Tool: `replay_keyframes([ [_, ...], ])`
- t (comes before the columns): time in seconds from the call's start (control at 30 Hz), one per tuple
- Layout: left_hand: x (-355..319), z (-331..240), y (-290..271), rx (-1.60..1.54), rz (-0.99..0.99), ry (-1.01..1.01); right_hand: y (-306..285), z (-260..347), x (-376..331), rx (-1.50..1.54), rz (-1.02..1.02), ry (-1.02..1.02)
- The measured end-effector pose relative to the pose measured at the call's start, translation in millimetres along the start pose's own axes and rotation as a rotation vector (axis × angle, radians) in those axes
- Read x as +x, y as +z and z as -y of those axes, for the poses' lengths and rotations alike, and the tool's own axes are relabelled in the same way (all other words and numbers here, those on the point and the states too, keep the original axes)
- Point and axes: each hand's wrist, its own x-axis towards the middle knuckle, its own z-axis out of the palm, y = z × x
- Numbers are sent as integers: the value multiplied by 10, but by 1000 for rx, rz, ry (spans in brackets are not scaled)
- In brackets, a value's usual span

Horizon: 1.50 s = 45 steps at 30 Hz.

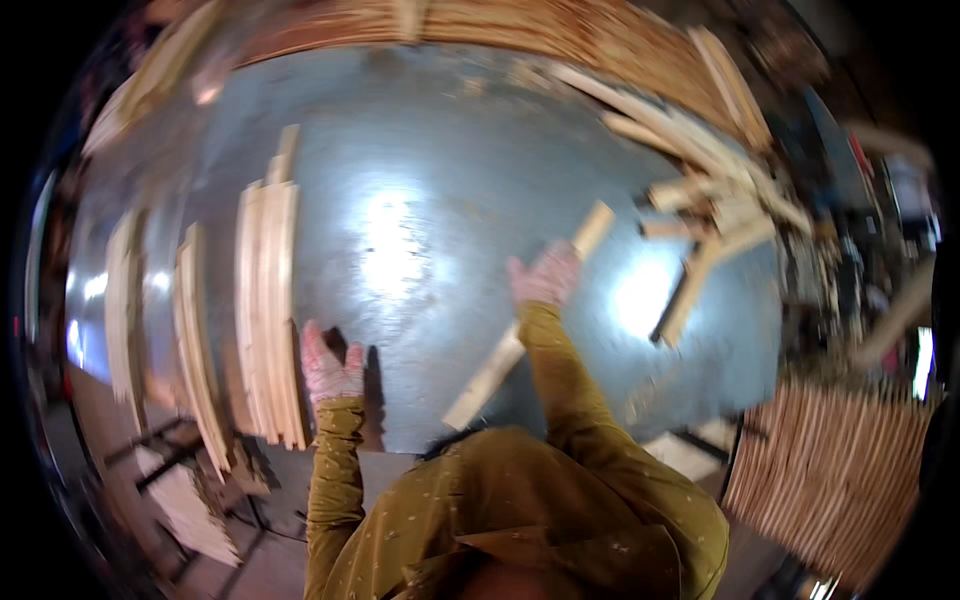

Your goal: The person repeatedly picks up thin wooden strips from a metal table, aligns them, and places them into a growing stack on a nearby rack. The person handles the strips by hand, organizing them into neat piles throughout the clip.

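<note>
Head view is looking down on a shiny grey metal worktop (430, 150) that is reflecting bright patches of light. Both hands are wearing pinkish patterned gloves and are coming out of mustard-yellow sleeves.

Right hand (545, 278) is reaching forward over a long pale wooden strip (525, 330) that is lying at a slant across the middle of the worktop, its far end pointing up and to the right. The hand is covering the upper part of the strip and seems to be resting on it; motion blur is hiding the fingers, so I cannot tell whether the grip is closed round the wood or just lying flat.

Left hand (330, 368) is lying near the front edge of the worktop, fingers stretched out and grip released, just beside the right edge of a neat stack of wooden strips (268, 310).

Two more rows of strips (160, 320) are standing further left. A loose, jumbled pile of wood pieces (710, 215) is sitting at the right of the worktop, and a bundle of slats (830, 470) is leaning below it at the lower right.
</note>
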Motion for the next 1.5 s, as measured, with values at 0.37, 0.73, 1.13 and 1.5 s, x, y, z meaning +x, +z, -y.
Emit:
replay_keyframes([
  [0.37, -699, -2346, 1113, -1036, 985, -59, -437, -1424, 702, 649, -294, 30],
  [0.73, -379, -2354, 1240, -1221, 701, -530, -435, -3051, 808, 683, 320, 406],
  [1.13, -524, -2036, 733, -2139, 1001, -384, -91, -2250, -707, 1499, 982, -31],
  [1.5, -308, -654, -515, -1516, 446, -490, 19, -141, -931, 891, 699, -483],
])
